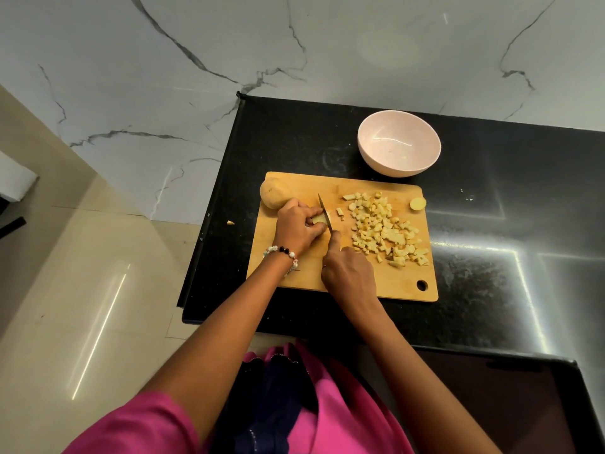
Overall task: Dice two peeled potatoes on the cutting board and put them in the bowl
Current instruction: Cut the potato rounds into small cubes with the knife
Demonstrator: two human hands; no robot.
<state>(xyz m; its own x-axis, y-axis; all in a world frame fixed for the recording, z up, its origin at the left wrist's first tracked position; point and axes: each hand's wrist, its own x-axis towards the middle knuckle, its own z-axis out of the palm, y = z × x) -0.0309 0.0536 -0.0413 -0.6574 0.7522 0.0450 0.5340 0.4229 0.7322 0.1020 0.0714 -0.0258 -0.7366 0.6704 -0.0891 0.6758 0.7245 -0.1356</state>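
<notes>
— On the cutting board (360, 283), what handles how?
— Board is stiff and flat. Beyond it, the bowl (398, 142) looks light and holds nothing. At its far-left corner, a whole potato (273, 193): firm, probably slick.
— Hands?
— Left hand (299, 227) curls round a small potato piece (319, 219) mid-board; right hand (348, 273) grips the knife (324, 213). Diced cubes (383, 227) lie right.

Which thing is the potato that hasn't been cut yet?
Find the wooden cutting board on the black counter. At its far left corner, just beyond the left hand, sits the whole potato: large, round and uncut, unlike the small diced pieces heaped on the right.
</notes>
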